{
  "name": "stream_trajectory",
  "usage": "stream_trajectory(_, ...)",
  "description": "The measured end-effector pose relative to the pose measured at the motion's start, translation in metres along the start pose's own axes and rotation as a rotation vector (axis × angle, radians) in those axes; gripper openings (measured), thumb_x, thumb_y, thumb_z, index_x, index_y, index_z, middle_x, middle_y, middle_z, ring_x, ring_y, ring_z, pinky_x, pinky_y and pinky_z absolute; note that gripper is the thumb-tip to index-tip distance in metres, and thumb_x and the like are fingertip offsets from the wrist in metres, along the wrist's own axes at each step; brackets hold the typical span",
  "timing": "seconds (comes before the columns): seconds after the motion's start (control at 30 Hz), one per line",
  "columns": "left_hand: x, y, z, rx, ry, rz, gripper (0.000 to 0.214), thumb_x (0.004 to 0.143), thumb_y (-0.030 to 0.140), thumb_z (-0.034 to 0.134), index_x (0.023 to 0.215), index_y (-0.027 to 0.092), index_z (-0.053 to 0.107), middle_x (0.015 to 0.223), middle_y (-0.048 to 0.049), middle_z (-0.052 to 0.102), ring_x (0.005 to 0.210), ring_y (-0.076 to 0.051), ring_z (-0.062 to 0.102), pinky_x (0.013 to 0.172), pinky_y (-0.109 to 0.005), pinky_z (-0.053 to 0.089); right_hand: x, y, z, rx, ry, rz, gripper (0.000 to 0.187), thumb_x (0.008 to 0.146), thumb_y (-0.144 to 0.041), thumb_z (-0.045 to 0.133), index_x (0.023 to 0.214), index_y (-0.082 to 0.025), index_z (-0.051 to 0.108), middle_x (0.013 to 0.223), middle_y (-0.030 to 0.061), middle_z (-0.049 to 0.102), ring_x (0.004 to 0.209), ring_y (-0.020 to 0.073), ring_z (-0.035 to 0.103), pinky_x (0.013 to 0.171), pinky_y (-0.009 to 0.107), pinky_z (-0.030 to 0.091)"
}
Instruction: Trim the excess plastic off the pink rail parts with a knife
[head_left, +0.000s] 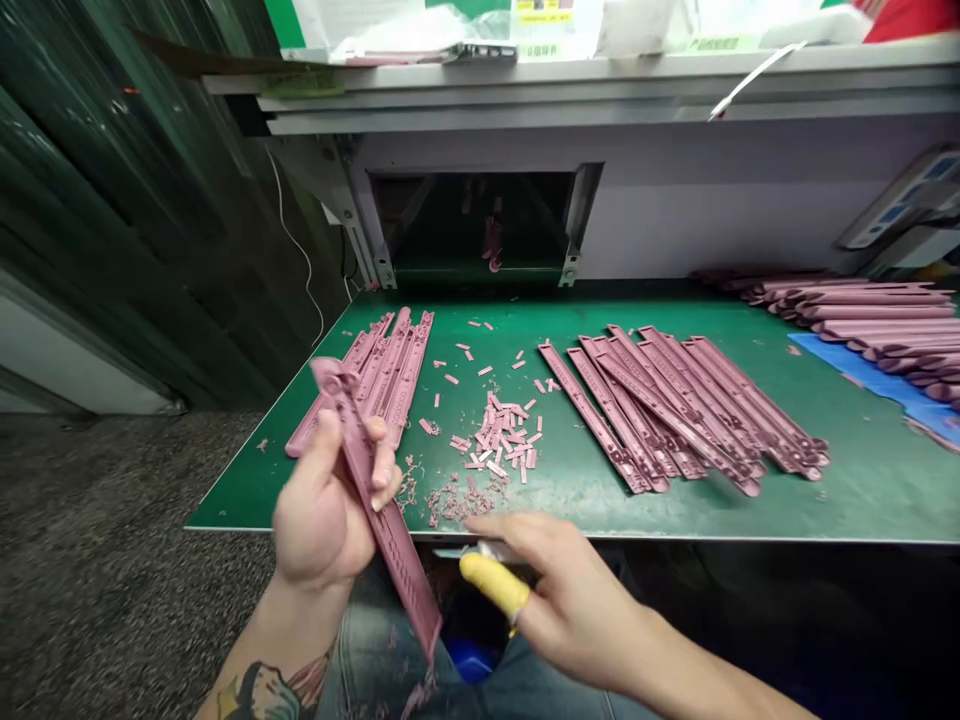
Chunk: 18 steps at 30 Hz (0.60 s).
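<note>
1. Head view, at the near edge of a green counter (862, 480): the left hand (326, 515) is wrapped around a long pink strip (390, 530), fingers and thumb pressed on its upper half.
2. The strip's long axis runs on a slant. Its knobbed end points far and left, above the counter's near-left corner. Its other end points near and right, dipping below the counter edge over the person's lap.
3. The right hand (570, 600) hovers just right of the strip's lower half, apart from it, with the forefinger stretched leftward. The thumb wears a yellow finger cot (495, 587).
4. Something small and pale sits by that forefinger; whether it is pinched cannot be told.
5. On the counter lie pink trimmings (502, 430), a left pile of strips (390, 370) and a right row of strips (675, 410).
</note>
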<state>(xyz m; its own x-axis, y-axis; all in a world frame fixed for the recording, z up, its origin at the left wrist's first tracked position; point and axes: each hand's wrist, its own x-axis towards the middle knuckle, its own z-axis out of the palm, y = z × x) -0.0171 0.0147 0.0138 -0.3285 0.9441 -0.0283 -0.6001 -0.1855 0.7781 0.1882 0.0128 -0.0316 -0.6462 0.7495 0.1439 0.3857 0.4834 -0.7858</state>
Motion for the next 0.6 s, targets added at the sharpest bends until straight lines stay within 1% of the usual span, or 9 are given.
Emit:
stream_trajectory(0.07,-0.007,0.006,0.007,0.129,-0.032,0.244,0.02,0.089,0.04,0.054,0.091,0.025,0.066,0.074,0.0016,0.058,0.046,-0.008,0.046,0.04,-0.022,0.036,-0.006,0.002,0.02,-0.102,-0.027,0.021,0.025,0.091,-0.036,0.055,0.109,-0.025,0.067,0.089,0.0028,0.07,0.079,0.018,0.063,0.074,0.028,0.044)
stream_trajectory(0.1,-0.013,0.008,0.011,0.195,-0.049,0.332,0.019,0.086,0.043,0.057,0.095,0.028,0.066,0.073,0.0022,0.058,0.045,-0.009,0.046,0.041,-0.024,0.036,-0.007,0.003,0.028,-0.148,-0.053,0.028,0.022,0.09,-0.035,0.055,0.105,-0.026,0.068,0.086,0.0023,0.071,0.078,0.0184,0.063,0.073,0.029,0.043)
stream_trajectory(0.17,-0.025,0.01,0.019,0.283,-0.056,0.412,0.028,0.08,0.048,0.064,0.103,0.034,0.065,0.07,0.0036,0.06,0.045,-0.011,0.047,0.044,-0.028,0.037,-0.006,0.004,0.037,-0.213,-0.08,0.042,0.021,0.089,-0.033,0.055,0.103,-0.027,0.069,0.085,0.0016,0.071,0.077,0.0186,0.064,0.069,0.028,0.042)
stream_trajectory(0.23,-0.038,0.011,0.025,0.328,-0.046,0.415,0.035,0.072,0.051,0.07,0.105,0.039,0.065,0.069,0.0043,0.062,0.046,-0.013,0.049,0.047,-0.03,0.04,-0.003,0.006,0.04,-0.262,-0.077,0.05,0.021,0.09,-0.034,0.054,0.103,-0.028,0.069,0.086,0.0016,0.071,0.077,0.0187,0.064,0.067,0.028,0.04)
stream_trajectory(0.37,-0.058,0.01,0.028,0.355,-0.056,0.331,0.045,0.061,0.05,0.08,0.104,0.046,0.065,0.062,0.0045,0.06,0.049,-0.015,0.048,0.048,-0.031,0.043,0.003,0.007,0.038,-0.364,-0.053,0.059,0.022,0.091,-0.038,0.052,0.1,-0.028,0.069,0.08,0.0021,0.07,0.073,0.0188,0.062,0.064,0.029,0.036)
stream_trajectory(0.43,-0.061,0.008,0.024,0.359,-0.067,0.324,0.046,0.064,0.052,0.077,0.107,0.049,0.062,0.059,0.0049,0.057,0.049,-0.014,0.047,0.045,-0.03,0.042,0.004,0.007,0.037,-0.408,-0.034,0.06,0.022,0.091,-0.038,0.051,0.099,-0.028,0.069,0.079,0.0025,0.068,0.072,0.019,0.06,0.063,0.03,0.034)
stream_trajectory(0.53,-0.057,0.006,0.013,0.385,-0.163,0.347,0.05,0.073,0.054,0.069,0.12,0.055,0.051,0.061,0.0062,0.054,0.051,-0.013,0.049,0.043,-0.028,0.042,0.005,0.007,0.033,-0.433,-0.01,0.053,0.021,0.092,-0.037,0.05,0.099,-0.027,0.068,0.081,0.0028,0.067,0.071,0.0189,0.057,0.064,0.03,0.034)
stream_trajectory(0.57,-0.054,0.007,0.008,0.436,-0.197,0.379,0.05,0.08,0.056,0.061,0.127,0.057,0.044,0.062,0.007,0.052,0.049,-0.011,0.048,0.042,-0.027,0.042,0.005,0.008,0.031,-0.424,-0.01,0.046,0.021,0.092,-0.036,0.051,0.098,-0.026,0.068,0.081,0.0029,0.066,0.071,0.0187,0.056,0.064,0.03,0.034)
stream_trajectory(0.6,-0.051,0.009,0.004,0.575,-0.249,0.429,0.047,0.089,0.057,0.044,0.135,0.058,0.031,0.063,0.0077,0.05,0.047,-0.009,0.045,0.042,-0.027,0.041,0.005,0.009,0.028,-0.394,-0.017,0.036,0.02,0.092,-0.035,0.051,0.096,-0.024,0.067,0.081,0.0028,0.066,0.071,0.0182,0.056,0.064,0.03,0.034)
